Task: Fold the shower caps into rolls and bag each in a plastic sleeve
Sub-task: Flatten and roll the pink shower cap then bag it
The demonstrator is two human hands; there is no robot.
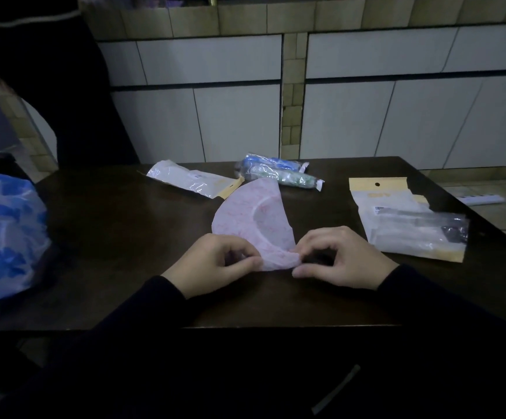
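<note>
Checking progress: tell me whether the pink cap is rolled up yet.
Not yet: pink cap lies folded flat, only its near edge pinched by both hands.

The shower cap (253, 219) is pale pink with a faint red print; the table (124, 237) is dark brown; the bag (3, 234) at the left is translucent white with blue blotches; the two bagged rolls (279, 172) are blue and green; the sleeve (191, 179) is clear white with a tan strip; the sleeve stack (408, 219) is tan-topped; both cuffs are black.
</note>
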